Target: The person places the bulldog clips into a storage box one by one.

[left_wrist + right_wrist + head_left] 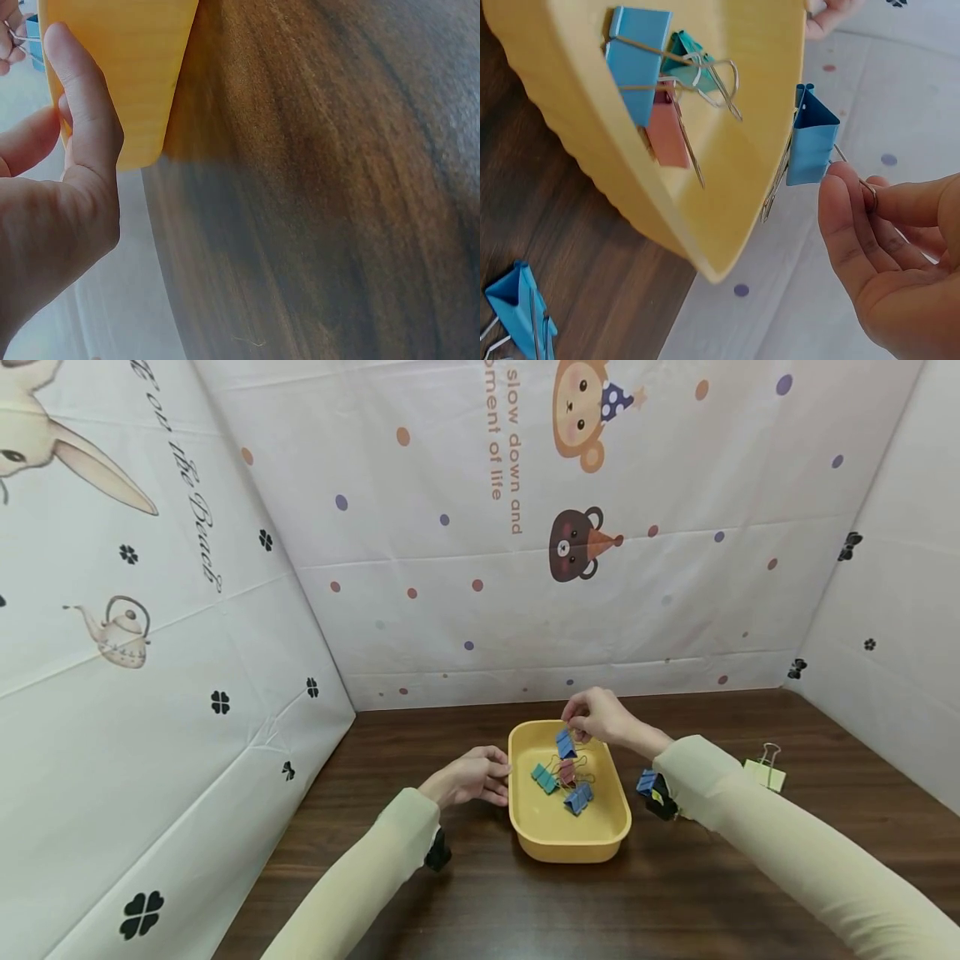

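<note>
My right hand [603, 717] pinches a blue binder clip [566, 744] by its wire handle, over the far end of a yellow plastic bin [573, 852]. In the right wrist view the held clip [814, 146] hangs from the fingertips with its folded body lowest in the head view. My left hand [472, 775] touches the bin's left outer wall, its fingers loosely bent; the wall [139, 82] shows close up in the left wrist view. Inside the bin lie a green binder clip [545, 778], a pink binder clip [567, 771] and another blue binder clip [578, 798].
On the dark wooden table [465, 893], right of the bin, a blue binder clip [647, 782] lies partly behind the right wrist. Further right is a yellow binder clip [765, 774]. Printed white sheets [420, 635] stand behind the table and at both sides.
</note>
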A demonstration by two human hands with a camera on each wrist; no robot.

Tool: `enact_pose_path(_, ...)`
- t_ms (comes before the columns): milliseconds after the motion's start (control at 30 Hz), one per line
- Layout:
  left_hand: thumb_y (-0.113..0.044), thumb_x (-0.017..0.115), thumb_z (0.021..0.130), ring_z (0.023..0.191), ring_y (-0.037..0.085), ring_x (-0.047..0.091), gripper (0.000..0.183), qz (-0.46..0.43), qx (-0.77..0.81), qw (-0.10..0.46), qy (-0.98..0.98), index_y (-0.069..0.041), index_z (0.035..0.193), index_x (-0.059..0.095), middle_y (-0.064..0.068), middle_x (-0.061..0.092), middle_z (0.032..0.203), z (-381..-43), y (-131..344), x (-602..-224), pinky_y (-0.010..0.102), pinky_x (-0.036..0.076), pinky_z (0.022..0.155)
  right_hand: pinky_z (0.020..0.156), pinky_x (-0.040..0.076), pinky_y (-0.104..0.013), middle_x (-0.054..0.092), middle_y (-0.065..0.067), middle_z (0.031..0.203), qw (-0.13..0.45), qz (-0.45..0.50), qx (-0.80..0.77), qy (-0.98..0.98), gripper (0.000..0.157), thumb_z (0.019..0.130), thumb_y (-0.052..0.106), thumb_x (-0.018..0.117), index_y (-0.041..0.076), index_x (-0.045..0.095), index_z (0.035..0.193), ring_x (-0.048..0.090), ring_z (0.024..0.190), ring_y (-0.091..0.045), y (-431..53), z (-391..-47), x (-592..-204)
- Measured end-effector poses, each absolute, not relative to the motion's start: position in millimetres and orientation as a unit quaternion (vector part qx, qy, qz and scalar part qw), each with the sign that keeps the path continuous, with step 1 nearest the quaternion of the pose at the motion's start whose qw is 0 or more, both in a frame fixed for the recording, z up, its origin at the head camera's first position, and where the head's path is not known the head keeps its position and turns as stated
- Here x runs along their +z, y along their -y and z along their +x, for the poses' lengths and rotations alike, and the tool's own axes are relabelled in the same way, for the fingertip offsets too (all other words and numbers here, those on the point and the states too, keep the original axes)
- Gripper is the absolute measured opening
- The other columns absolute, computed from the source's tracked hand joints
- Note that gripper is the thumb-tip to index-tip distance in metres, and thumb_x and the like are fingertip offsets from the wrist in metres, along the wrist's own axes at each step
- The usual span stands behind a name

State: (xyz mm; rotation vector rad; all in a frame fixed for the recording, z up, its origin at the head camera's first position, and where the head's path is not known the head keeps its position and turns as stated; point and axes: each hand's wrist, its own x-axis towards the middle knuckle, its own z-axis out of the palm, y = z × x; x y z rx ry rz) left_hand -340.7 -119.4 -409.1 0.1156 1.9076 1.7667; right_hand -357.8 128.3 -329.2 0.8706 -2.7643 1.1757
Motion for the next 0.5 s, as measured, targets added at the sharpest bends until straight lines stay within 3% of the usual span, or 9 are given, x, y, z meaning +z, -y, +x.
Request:
enact_pose_path(267,-0.008,0.048,0.091,0.060,0.022,0.060,0.017,0.046,0.657,0.267,-0.704,-0.002,0.106,0.042,0.015,0.055,0.085,-339.8,119.2,-409.2,0.038,0.055,0.062,0.055,0.054,-0.038,0.066,-0.019,0.075,0.003,0.298,0.364,0.883,0.008,0.083,-0.005,0.055,-0.002,0.062,0.083,0.063,0.060,-0.030,-114.6,-354.8,-336.8)
enact_pose_path(500,-0.008,0.048,0.091,0.062,0.022,0.061,0.017,0.050,0.655,0.268,-0.705,-0.003,0.106,0.042,0.015,0.056,0.085,-338.7,119.4,-406.4,0.039,0.055,0.063,0.049,0.052,-0.028,0.066,-0.015,0.074,0.013,0.319,0.334,0.887,0.009,0.082,-0.004,0.057,0.001,0.063,0.081,0.060,0.053,-0.018,-107.3,-352.4,-342.8)
